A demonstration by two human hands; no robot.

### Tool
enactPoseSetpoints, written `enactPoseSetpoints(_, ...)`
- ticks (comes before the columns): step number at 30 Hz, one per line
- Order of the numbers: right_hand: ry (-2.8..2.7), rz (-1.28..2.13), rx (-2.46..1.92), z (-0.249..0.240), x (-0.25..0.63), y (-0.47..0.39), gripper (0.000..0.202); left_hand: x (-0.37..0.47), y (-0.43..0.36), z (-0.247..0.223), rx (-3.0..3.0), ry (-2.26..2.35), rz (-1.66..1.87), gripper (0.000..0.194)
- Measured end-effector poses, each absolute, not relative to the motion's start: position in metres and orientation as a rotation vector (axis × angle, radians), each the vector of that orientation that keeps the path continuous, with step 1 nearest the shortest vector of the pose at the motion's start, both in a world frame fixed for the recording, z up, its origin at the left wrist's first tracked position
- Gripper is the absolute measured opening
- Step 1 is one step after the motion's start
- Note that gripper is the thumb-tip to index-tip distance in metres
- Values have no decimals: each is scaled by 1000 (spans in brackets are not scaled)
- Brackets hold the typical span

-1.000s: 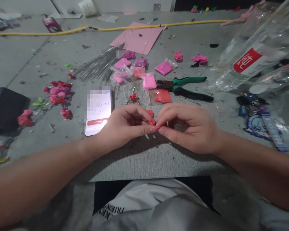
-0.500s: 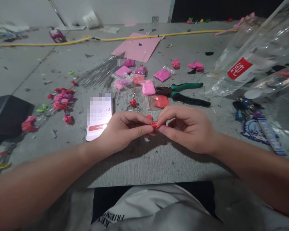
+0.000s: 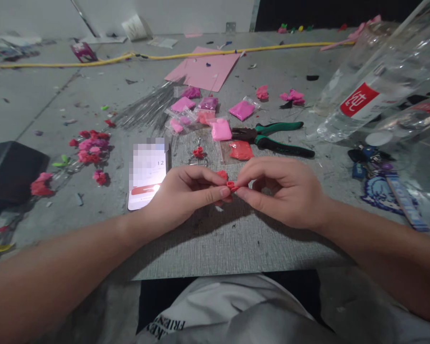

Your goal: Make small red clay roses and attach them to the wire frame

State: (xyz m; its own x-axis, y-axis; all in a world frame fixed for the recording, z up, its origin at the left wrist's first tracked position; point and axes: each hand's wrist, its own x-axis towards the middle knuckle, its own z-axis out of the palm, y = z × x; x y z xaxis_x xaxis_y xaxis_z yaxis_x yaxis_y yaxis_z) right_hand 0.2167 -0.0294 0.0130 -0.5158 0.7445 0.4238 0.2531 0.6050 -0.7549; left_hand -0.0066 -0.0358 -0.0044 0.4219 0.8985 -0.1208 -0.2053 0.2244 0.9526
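Note:
Between my hands, low over the grey table (image 3: 215, 253), is a small red clay flower (image 3: 230, 185). My left hand (image 3: 186, 191) pinches it from the left with thumb and forefinger. From the right, my right hand (image 3: 283, 191) pinches its edge between thumb and fingertips. Part of the flower is hidden by the fingers. Another red clay piece (image 3: 221, 175) shows just behind the left fingertips. Beyond the hands lie a packet of red clay (image 3: 241, 150) and a small red flower on a metal clasp (image 3: 198, 152).
A lit phone (image 3: 148, 177) lies by my left wrist. Green-handled pliers (image 3: 283, 138), packets of pink clay (image 3: 221, 129) and a bundle of wires (image 3: 150, 107) lie farther back. Finished-looking clay flowers (image 3: 91, 145) sit left. Plastic bottles (image 3: 361, 102) and keys (image 3: 367, 160) are at right.
Both hands keep their pinch on the red flower, with only a slight shift of the fingertips. The view has moved very little.

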Motion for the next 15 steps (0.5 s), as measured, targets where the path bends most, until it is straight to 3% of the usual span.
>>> enactPoseSetpoints(15,-2093,691,-747,15,217,-28,6,-11,-36,-13,1100,939,948,13)
